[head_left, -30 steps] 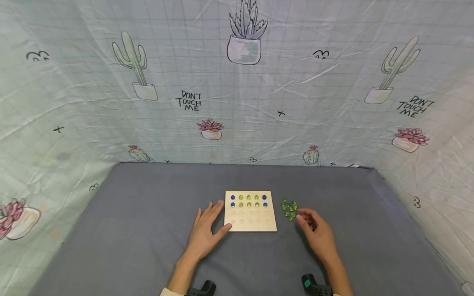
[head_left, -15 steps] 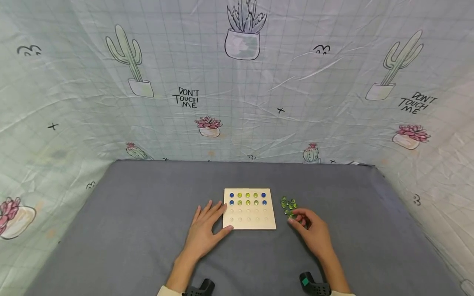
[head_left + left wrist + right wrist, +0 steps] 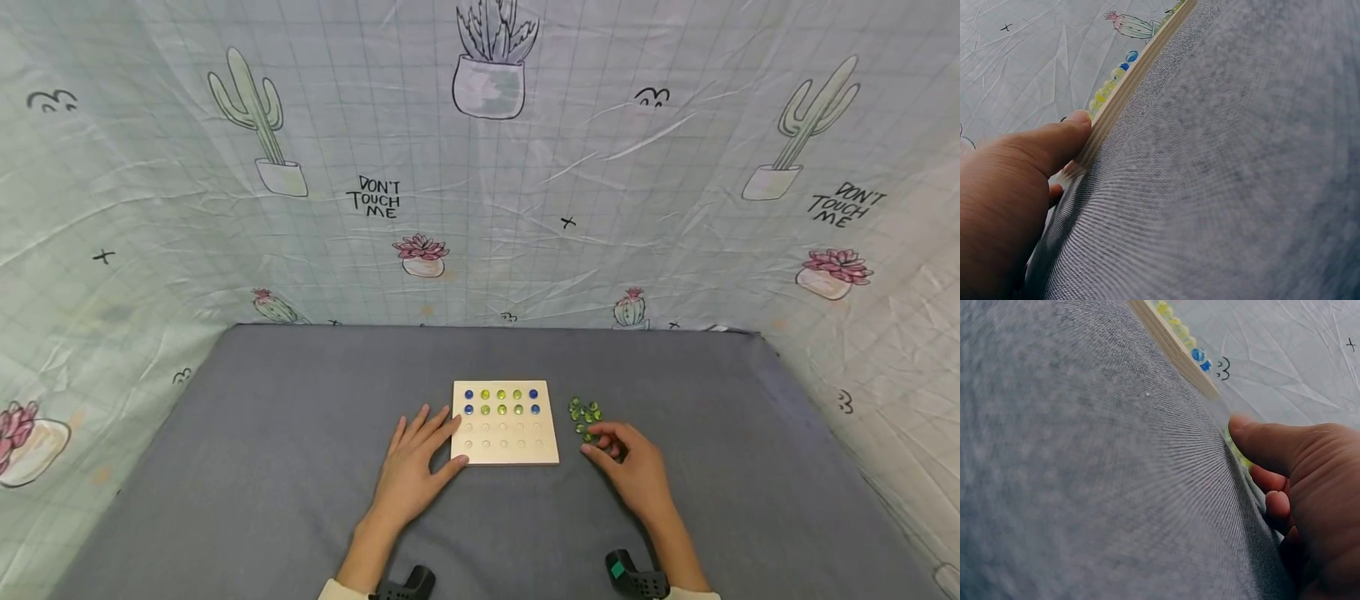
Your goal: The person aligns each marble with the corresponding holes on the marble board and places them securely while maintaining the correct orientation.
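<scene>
A pale wooden board (image 3: 504, 454) with rows of shallow round hollows lies in mid-table in the head view. Its two far rows hold glass marbles, blue ones (image 3: 468, 394) at the ends and yellow-green ones (image 3: 501, 395) between. My left hand (image 3: 412, 471) lies spread along the board's left side, thumb resting on its near left corner, as the left wrist view also shows. Right of the board, my right hand (image 3: 633, 471) reaches into a small pile of green marbles (image 3: 575, 408). Its thumb and index finger bracket one marble; whether they grip it is unclear.
Grey cloth (image 3: 300, 400) covers the table. Behind it and at both sides hangs a pale curtain (image 3: 510, 267) printed with cacti. A black device (image 3: 408, 583) is on the left wrist, and another black device (image 3: 636, 575) on the right.
My right hand has moved left into the marble pile, its fingertips now covering part of it. My left hand stays at the board. The head view has tilted slightly downward.
</scene>
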A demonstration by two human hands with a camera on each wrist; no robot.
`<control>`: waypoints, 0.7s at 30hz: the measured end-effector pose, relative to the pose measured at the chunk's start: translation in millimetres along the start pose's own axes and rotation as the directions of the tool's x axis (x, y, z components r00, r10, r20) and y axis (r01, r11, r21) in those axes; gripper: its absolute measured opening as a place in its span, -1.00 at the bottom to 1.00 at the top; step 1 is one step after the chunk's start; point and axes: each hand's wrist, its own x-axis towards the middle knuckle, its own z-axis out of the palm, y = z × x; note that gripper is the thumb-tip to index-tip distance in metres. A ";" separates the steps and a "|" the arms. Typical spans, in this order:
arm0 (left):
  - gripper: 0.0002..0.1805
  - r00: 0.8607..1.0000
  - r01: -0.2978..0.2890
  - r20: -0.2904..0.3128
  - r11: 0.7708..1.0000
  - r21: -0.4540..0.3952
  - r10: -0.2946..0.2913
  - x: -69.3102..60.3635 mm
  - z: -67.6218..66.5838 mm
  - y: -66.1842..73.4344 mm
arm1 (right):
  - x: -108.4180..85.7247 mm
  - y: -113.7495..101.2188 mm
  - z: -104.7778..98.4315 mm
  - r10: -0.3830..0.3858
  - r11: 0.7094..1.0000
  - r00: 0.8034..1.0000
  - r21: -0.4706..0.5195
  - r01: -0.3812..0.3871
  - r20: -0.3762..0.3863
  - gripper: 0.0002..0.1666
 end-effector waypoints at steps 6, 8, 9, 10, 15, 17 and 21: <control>-0.34 1.000 0.005 -0.003 1.000 -0.002 -0.005 0.0 0.0 1.1 | 0.3 0.5 0.1 -0.002 1.000 1.000 -0.022 0.002 -0.010 -0.72; -0.34 1.000 0.008 -0.001 1.000 0.001 -0.008 0.1 -0.1 1.4 | 0.3 0.5 0.5 0.002 1.000 1.000 -0.030 -0.002 -0.009 -0.72; -0.34 1.000 0.009 0.002 1.000 0.001 -0.009 0.1 -0.4 1.7 | 0.2 0.4 0.7 0.005 0.999 1.000 -0.035 -0.005 -0.006 -0.73; -0.34 1.000 0.010 0.004 1.000 0.000 -0.010 0.0 -0.7 2.1 | 0.2 0.2 0.9 0.007 0.999 1.000 -0.039 -0.007 -0.004 -0.73; -0.35 1.000 0.010 0.010 1.000 0.003 -0.010 -0.7 -1.4 3.3 | -1.1 -1.4 0.5 0.006 0.999 1.000 -0.047 -0.006 0.003 -0.75; -0.35 1.000 0.009 0.006 1.000 0.004 -0.009 -0.9 -1.3 3.8 | -1.1 -1.9 -0.1 0.004 0.999 1.000 -0.045 -0.003 0.006 -0.75; -0.35 1.000 0.004 0.001 1.000 0.007 -0.004 -0.6 0.2 4.9 | -1.2 -1.7 -2.4 0.001 0.999 1.000 -0.047 -0.001 0.016 -0.75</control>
